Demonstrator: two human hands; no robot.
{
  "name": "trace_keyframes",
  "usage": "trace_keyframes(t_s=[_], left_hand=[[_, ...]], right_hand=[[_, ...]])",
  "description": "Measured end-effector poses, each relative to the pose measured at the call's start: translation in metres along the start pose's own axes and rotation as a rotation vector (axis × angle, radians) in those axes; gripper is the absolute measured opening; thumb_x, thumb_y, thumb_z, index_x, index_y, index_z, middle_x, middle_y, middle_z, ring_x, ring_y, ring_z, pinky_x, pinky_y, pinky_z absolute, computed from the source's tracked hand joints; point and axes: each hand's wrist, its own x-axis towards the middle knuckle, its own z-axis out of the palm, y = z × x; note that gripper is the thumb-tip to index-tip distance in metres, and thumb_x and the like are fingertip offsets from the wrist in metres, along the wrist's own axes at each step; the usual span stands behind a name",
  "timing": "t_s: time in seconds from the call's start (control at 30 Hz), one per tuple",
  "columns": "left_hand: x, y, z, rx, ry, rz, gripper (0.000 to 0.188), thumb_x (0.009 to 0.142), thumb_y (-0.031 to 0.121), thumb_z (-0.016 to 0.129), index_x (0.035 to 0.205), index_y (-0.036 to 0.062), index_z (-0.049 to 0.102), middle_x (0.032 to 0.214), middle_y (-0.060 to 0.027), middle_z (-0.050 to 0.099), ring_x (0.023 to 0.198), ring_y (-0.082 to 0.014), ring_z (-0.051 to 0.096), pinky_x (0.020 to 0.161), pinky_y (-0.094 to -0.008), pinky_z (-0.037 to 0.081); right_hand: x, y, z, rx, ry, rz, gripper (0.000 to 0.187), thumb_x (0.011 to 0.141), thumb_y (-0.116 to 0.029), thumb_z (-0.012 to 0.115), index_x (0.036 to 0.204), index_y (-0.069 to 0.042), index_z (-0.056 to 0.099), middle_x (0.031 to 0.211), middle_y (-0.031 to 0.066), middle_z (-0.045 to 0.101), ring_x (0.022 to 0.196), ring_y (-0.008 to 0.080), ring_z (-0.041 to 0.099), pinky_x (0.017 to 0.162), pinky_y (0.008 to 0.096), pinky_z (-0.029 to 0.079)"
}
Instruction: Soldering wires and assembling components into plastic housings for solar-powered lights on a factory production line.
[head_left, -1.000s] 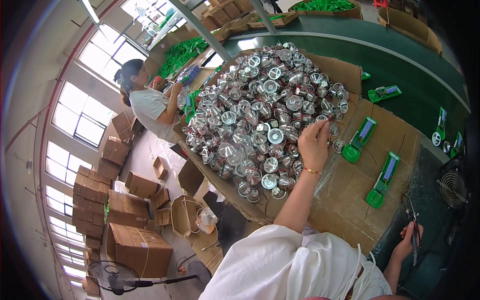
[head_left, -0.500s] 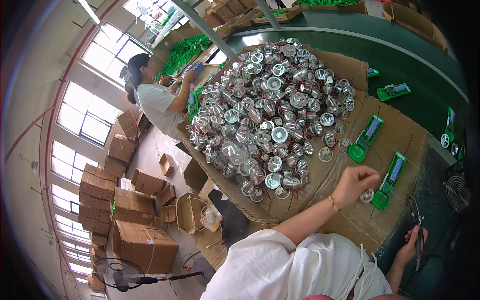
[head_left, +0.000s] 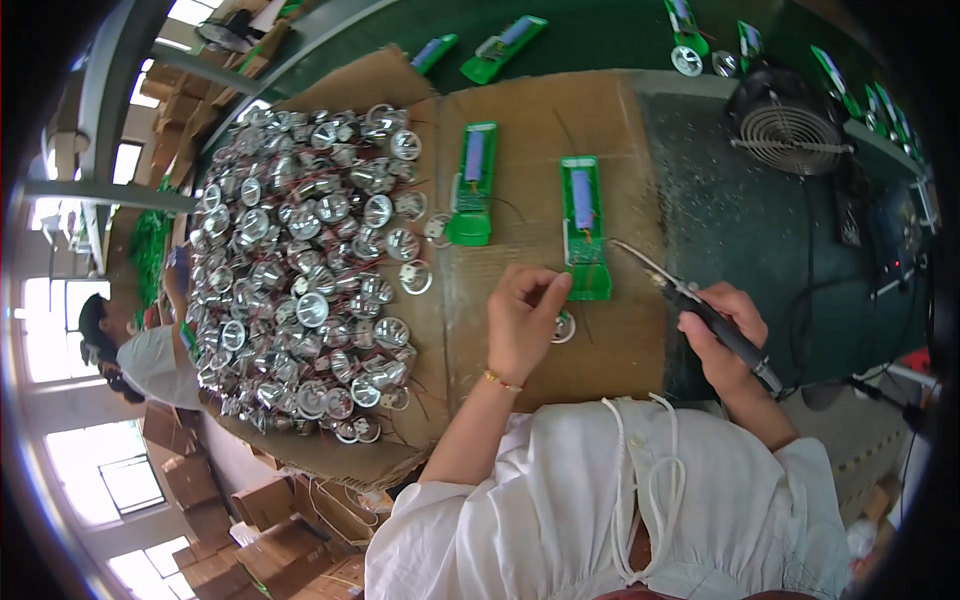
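My left hand point(head_left: 522, 312) is pinched at the lower left edge of a green plastic housing point(head_left: 592, 283); what its fingertips grip is too small to make out. Partly behind that hand lies a small silvery reflector cup point(head_left: 565, 328). The housing lies open, with a purple cylindrical battery point(head_left: 582, 200) and a small circuit board point(head_left: 583, 248) in it. My right hand point(head_left: 728, 335) is closed around the black handle of a soldering iron point(head_left: 715, 322). The iron's bent tip points left, just right of the circuit board.
A second green housing point(head_left: 470, 225) lies to the left on the cardboard sheet point(head_left: 530, 110). Farther left is a large heap of reflector cups point(head_left: 310, 250). A round fan point(head_left: 788, 135) stands at back right. More green housings point(head_left: 505, 48) lie beyond. A co-worker point(head_left: 150, 355) stands far left.
My view has swung to the right. My right hand has raised the soldering iron and brought its tip beside the circuit board. My left hand has come to the housing's lower end.
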Motion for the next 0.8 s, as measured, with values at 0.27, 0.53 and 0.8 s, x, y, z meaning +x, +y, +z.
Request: trace_keyframes(t_s=[0.27,0.53,0.8], left_hand=[[0.001,0.004,0.010,0.037,-0.062,0.008,0.013,0.078,0.009,0.066,0.075,-0.0025,0.062,0.078,-0.0062,0.055,0.061,-0.0100,0.053,0.055,-0.0223,0.043],[0.002,0.006,0.010,0.032,-0.086,0.004,0.013,0.077,0.009,0.066,0.075,-0.0029,0.061,0.081,-0.0071,0.055,0.061,-0.0104,0.053,0.055,-0.0230,0.044],[0.005,0.006,0.009,0.084,-0.102,0.029,0.014,0.077,0.009,0.067,0.075,-0.0029,0.062,0.080,-0.0070,0.055,0.060,-0.0108,0.053,0.054,-0.0232,0.043]], right_hand=[[-0.008,0.006,0.009,0.040,0.035,0.167,0.019,0.073,-0.008,0.069,0.082,0.001,0.054,0.066,0.0066,0.059,0.055,0.0089,0.054,0.050,0.0220,0.042],[-0.006,0.011,0.011,0.014,0.040,0.220,0.017,0.077,-0.006,0.063,0.079,0.002,0.048,0.061,0.0074,0.054,0.051,0.0094,0.051,0.047,0.0228,0.041],[-0.006,0.010,0.013,0.009,0.023,0.244,0.016,0.077,-0.007,0.065,0.079,0.001,0.051,0.062,0.0052,0.055,0.051,0.0072,0.050,0.047,0.0215,0.040]])
